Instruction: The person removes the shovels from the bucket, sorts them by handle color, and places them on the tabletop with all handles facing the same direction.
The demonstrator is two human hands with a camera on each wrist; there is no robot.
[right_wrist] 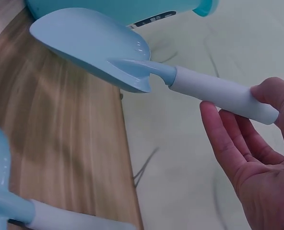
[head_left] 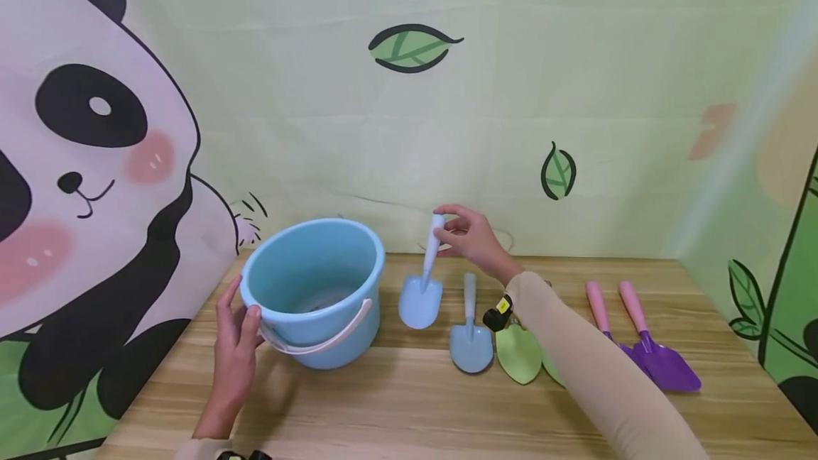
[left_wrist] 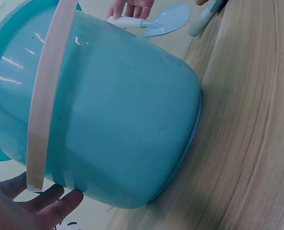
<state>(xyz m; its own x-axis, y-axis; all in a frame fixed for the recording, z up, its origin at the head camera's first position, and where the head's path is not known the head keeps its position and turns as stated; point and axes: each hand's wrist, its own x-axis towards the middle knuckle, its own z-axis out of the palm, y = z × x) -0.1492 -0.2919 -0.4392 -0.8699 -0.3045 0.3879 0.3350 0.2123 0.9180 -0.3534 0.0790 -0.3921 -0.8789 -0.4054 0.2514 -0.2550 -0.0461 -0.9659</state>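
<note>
My right hand (head_left: 469, 236) pinches the pale handle end of a light blue toy shovel (head_left: 420, 300), held with its blade hanging downward beside the bucket. In the right wrist view, thumb and fingertips (right_wrist: 210, 108) meet the handle from opposite sides. My left hand (head_left: 233, 339) rests against the left side of a light blue bucket (head_left: 348, 339), thumb near the rim. The left wrist view shows its fingers (left_wrist: 60, 208) spread, fairly straight, touching the outer wall near the white bucket handle (left_wrist: 43, 105). The bucket stands upright on the wooden table (head_left: 383, 410).
A second blue shovel (head_left: 471, 350) lies right of the held one. Beside it are green shovels (head_left: 519, 357), partly hidden by my right forearm. Purple shovels with pink handles (head_left: 667, 364) lie farther right. Behind the table hangs a printed panda backdrop (head_left: 319, 126).
</note>
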